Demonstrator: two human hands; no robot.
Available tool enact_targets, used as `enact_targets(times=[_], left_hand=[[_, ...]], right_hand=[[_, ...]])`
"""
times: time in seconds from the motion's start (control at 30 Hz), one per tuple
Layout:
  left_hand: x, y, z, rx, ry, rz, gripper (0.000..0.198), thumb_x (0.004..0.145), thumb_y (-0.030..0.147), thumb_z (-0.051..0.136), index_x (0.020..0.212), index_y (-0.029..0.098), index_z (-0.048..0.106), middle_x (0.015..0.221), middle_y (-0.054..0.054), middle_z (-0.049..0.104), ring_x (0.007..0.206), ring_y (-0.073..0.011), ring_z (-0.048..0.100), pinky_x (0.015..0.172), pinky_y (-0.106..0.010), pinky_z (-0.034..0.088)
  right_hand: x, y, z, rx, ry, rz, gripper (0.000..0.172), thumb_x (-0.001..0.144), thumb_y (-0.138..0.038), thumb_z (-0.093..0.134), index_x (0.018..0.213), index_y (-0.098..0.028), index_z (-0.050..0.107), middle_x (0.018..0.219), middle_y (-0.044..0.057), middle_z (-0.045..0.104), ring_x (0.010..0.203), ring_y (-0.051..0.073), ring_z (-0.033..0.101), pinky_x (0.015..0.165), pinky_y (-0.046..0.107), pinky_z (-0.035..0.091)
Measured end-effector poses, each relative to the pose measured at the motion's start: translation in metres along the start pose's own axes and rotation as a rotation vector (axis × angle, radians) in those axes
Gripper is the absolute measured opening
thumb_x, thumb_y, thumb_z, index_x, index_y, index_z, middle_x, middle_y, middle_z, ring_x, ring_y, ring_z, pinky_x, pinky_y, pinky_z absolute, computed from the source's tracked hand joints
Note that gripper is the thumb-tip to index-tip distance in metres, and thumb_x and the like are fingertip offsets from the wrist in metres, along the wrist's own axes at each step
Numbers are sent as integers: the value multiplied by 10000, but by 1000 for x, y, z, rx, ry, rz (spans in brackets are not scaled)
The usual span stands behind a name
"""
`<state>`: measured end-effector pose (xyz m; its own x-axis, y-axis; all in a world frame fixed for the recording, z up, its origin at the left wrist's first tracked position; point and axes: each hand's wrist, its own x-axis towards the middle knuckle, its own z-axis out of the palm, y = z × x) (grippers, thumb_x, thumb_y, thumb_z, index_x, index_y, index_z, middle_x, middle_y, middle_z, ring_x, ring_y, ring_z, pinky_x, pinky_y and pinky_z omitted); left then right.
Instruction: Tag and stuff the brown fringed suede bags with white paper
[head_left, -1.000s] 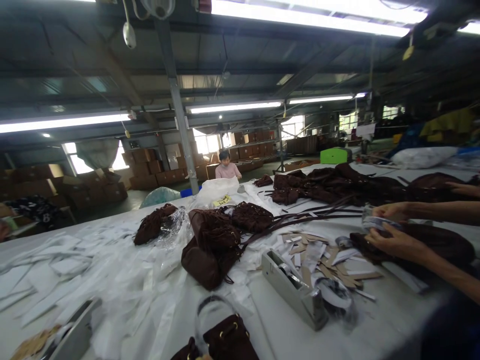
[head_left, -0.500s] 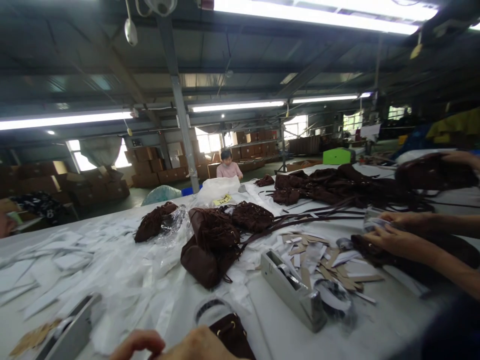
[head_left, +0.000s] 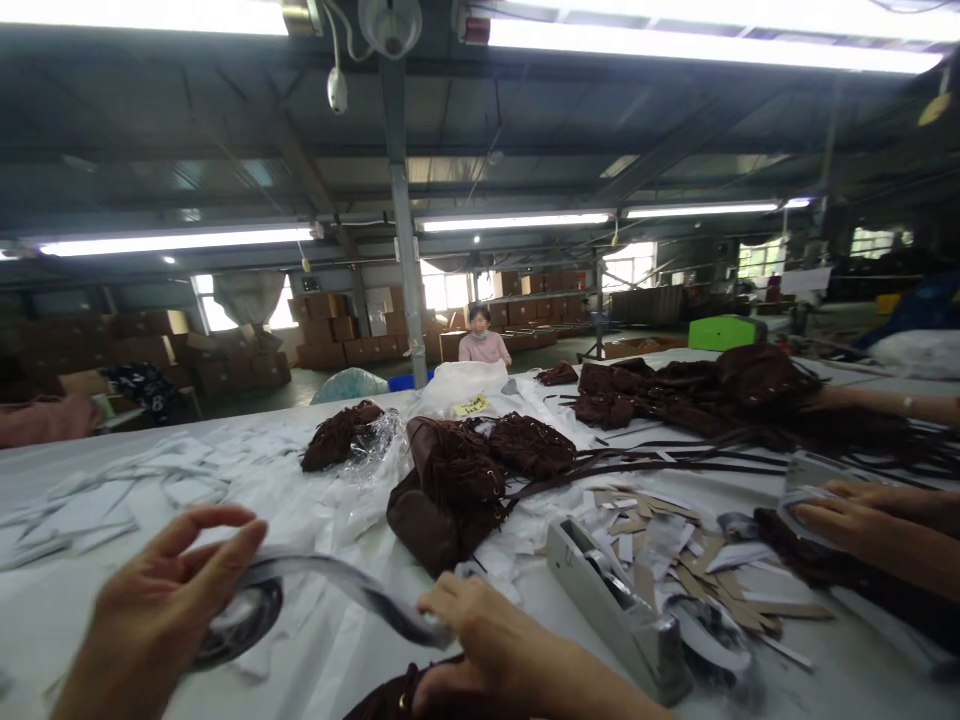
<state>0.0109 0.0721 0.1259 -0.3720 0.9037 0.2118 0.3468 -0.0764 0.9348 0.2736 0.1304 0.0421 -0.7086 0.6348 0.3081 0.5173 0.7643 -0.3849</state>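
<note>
My left hand [head_left: 142, 620] is at the lower left, its fingers curled round a roll of clear tape [head_left: 240, 618]. A strip of tape [head_left: 352, 585] runs from the roll to my right hand [head_left: 502, 655], which pinches its end at the bottom centre. Just under my right hand a dark brown bag [head_left: 390, 697] shows at the frame's edge, mostly hidden. Both hands hover over the white table [head_left: 67, 600].
A grey tape dispenser [head_left: 615, 610] stands right of my hands, among paper scraps [head_left: 660, 520]. Brown fringed bags [head_left: 457, 480] lie mid-table, with more piled [head_left: 697, 395] at the back right. A co-worker's hands [head_left: 862, 520] work at the right. Another person [head_left: 484, 342] stands far off.
Both my hands have risen into view. The left now holds the tape roll and the right has drawn a strip out from it. The camera has shifted left.
</note>
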Motion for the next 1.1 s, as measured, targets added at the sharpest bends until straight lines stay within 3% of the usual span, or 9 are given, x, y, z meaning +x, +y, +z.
enact_targets(times=[0.1,0.2,0.33,0.53,0.7,0.87,0.97,1.03,1.1], left_hand=[[-10,14,28,-19,-118,201,418,699,507,714,939,195,572,541,38,626,388,-76,459,365,-159,307],[-8,32,50,-49,-241,371,282,759,418,680,876,182,576,516,41,588,394,-66,457,365,-146,307],[11,55,53,-334,-68,468,270,742,403,714,788,195,548,450,72,515,333,-50,400,316,-142,264],[22,51,44,-849,125,400,354,747,447,709,701,219,443,413,126,381,280,-27,282,289,-148,256],[18,41,56,-918,113,226,393,709,464,741,759,227,431,425,143,363,281,-31,266,282,-146,225],[12,32,77,-1008,309,242,388,793,560,600,800,221,410,514,114,392,357,-44,370,367,-156,313],[12,12,74,-624,64,298,344,832,535,550,901,203,489,518,93,438,387,-62,390,394,-164,314],[12,5,65,-213,-215,356,375,753,491,664,950,189,561,521,64,500,432,-89,434,407,-175,308],[11,9,56,42,-331,431,381,655,426,767,909,182,622,541,41,531,483,-104,461,422,-177,304]], right_hand=[[23,-14,-26,324,141,-114,703,771,-620,616,1255,-118,529,1213,154,574,1084,253,556,906,357,455],[56,-34,-44,528,37,-216,619,803,-598,590,1205,-129,552,1031,93,637,921,208,605,784,320,495],[88,-52,-53,645,-21,-182,471,876,-590,476,927,-131,567,570,-58,470,476,83,449,464,196,365],[93,-60,-75,269,222,-217,397,916,-509,463,714,-168,482,584,-66,398,526,64,344,502,196,269],[82,-59,-43,274,177,-151,386,846,-551,554,831,-167,526,529,-81,389,476,74,311,452,201,242],[83,-60,-2,380,489,-57,385,933,-526,389,864,-170,517,603,-26,514,513,100,440,497,202,334],[80,-43,-5,58,365,-40,331,951,-461,388,891,-171,535,591,-2,566,500,129,513,486,219,298],[76,-30,-18,-200,209,-107,250,934,-384,455,914,-158,561,581,12,587,497,147,545,482,232,260],[75,-27,-35,-300,135,-179,197,906,-321,511,948,-143,585,597,20,607,511,152,566,487,237,253]])
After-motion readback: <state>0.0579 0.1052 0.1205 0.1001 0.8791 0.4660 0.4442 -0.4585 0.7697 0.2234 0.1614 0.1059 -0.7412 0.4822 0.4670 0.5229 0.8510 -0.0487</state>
